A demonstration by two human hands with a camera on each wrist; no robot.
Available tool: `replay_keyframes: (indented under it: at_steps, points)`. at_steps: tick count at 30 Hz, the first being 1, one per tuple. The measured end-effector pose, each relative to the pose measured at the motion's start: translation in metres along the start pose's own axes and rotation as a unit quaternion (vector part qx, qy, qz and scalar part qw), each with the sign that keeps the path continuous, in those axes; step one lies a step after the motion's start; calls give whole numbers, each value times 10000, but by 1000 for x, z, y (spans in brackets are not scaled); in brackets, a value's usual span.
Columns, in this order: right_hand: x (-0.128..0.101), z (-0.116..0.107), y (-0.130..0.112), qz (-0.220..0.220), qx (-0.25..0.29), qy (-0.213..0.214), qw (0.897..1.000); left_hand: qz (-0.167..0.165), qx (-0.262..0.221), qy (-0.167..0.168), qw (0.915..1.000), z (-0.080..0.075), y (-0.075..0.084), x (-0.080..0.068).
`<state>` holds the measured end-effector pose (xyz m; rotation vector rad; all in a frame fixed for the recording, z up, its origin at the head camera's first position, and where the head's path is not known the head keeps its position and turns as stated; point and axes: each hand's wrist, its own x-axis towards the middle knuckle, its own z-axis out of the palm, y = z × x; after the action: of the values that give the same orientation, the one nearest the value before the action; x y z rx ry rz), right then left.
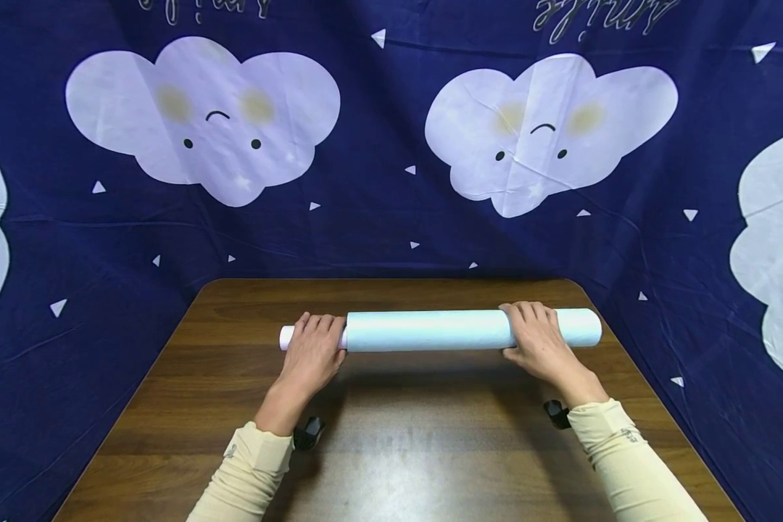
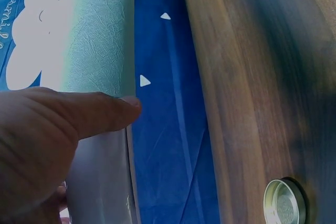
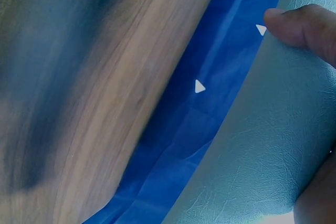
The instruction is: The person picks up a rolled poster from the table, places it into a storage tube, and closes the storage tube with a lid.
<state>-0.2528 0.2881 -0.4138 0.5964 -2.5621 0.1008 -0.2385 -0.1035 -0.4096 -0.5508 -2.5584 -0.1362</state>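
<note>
A long roll of light blue textured sheet [image 1: 424, 330] lies level across the head view, held above the wooden table. Out of its left end sticks a narrower whitish tube or inner roll [image 1: 286, 338]; I cannot tell which. My left hand [image 1: 316, 344] grips that narrow part right beside the blue edge. In the left wrist view its thumb [image 2: 107, 109] lies across the roll at the step between the two widths. Near the right end, my right hand [image 1: 535, 337] grips the blue sheet from above, its thumb [image 3: 291, 24] along the near side. Both palms are hidden.
The brown wooden table [image 1: 404, 428] spreads below the roll. A small round metal tin or lid [image 2: 284, 203] sits on it in the left wrist view. Behind hangs a dark blue cloth [image 1: 378, 145] with clouds. Black straps [image 1: 309, 433] show at both wrists.
</note>
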Motion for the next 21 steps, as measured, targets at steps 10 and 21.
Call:
replay_keyframes:
  at_steps: [10, 21]
  points:
    - [1, 1, 0, 35, -8, -59, 10000, -99, -56, 3, 9999, -6, -3, -2]
    - [1, -1, 0, 120, 20, -75, 9999, -382, -254, -169, 9988, -23, -18, -13]
